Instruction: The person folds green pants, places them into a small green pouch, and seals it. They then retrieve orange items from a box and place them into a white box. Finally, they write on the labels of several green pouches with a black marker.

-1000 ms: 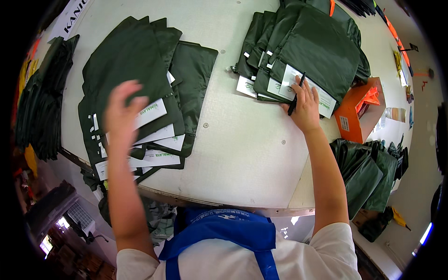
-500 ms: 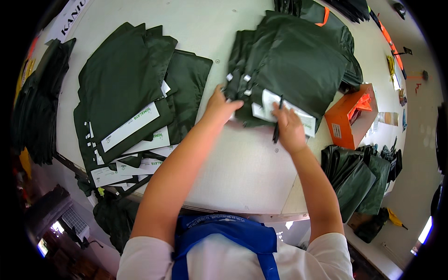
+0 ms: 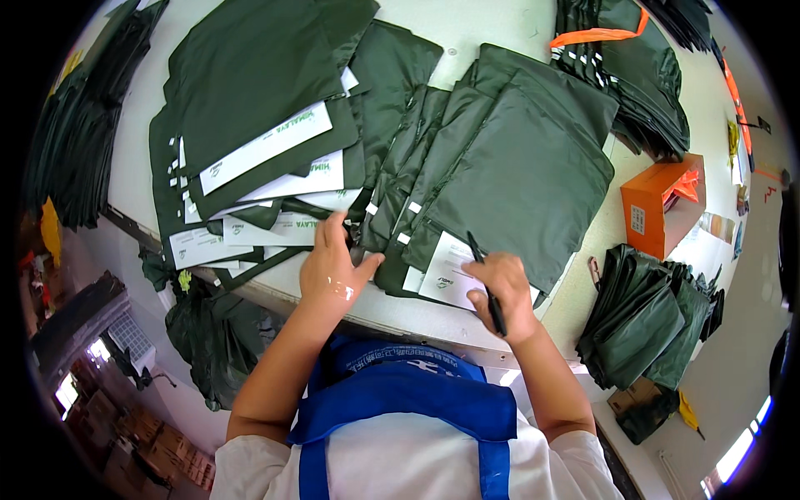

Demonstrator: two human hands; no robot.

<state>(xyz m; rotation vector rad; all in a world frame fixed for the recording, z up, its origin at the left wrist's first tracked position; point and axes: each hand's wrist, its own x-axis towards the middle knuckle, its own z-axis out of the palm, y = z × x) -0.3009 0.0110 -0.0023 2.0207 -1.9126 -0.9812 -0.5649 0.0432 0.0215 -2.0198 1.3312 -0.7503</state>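
Note:
A stack of dark green fabric pouches [image 3: 525, 158] lies before me, with white printed cards [image 3: 454, 271] at its near edge. My right hand [image 3: 510, 300] rests over those cards, its fingers closed around a slim black pen-like tool [image 3: 493, 304]. My left hand [image 3: 329, 271] is at the near left corner of this stack, thumb and index finger spread apart; dark material shows between them, and I cannot tell if they touch it. To the left lies a second, overlapping pile of green pouches [image 3: 258, 75], with white cards [image 3: 267, 146] along the near edges.
An orange box [image 3: 646, 212] with orange material inside stands at the right. Behind it sits a green bundle [image 3: 646, 75] with an orange strap [image 3: 596, 36]. Folded green fabric [image 3: 625, 312] hangs by the right edge, dark fabric [image 3: 79, 133] at the far left. The table edge [image 3: 400, 332] runs close to me.
Both hands have come nearer to me with the right-hand stack, which now lies against the left pile and apart from the strapped bundle. My left thumb and index finger have spread. The view has shifted.

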